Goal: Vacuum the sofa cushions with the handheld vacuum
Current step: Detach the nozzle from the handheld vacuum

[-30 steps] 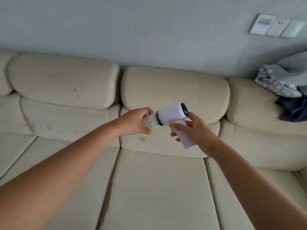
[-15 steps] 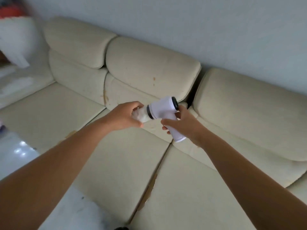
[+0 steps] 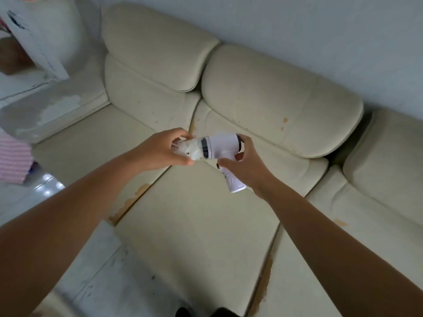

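At the bottom edge of the frame two dark shapes, probably feet, stand on pale floor [image 3: 98, 271], and both bare forearms reach up from the lower corners toward the middle. Below and between them lie the cream seat cushions [image 3: 196, 225], worn brown along their seams.

The two hands meet at mid-frame, above the seat cushions and touching none of them. The right hand [image 3: 246, 167] is wrapped closed around the grip of the handheld vacuum [image 3: 220, 146], thumb side up against the white body; the grip's butt end pokes out below the hand toward lower right. The left hand [image 3: 161, 152] is closed on the front of the vacuum, fingers curled over the translucent dust cup [image 3: 191, 149], which looks full of pale fluff. The vacuum's long axis runs roughly level, left to right across the frame, nose pointing left into the left hand, so it is aimed along the sofa rather than down at it. My reading: the nose has to tip downward and the left hand let go before suction meets fabric; the right hand carries the tool.

Beyond the hands sit the back cushions [image 3: 274, 99], spotted with small orange stains, against a grey wall [image 3: 320, 30]. In the upper left a blurred white sheet [image 3: 34, 37] lies by the sofa's corner; a pink striped cloth [image 3: 12, 159] shows at the left edge
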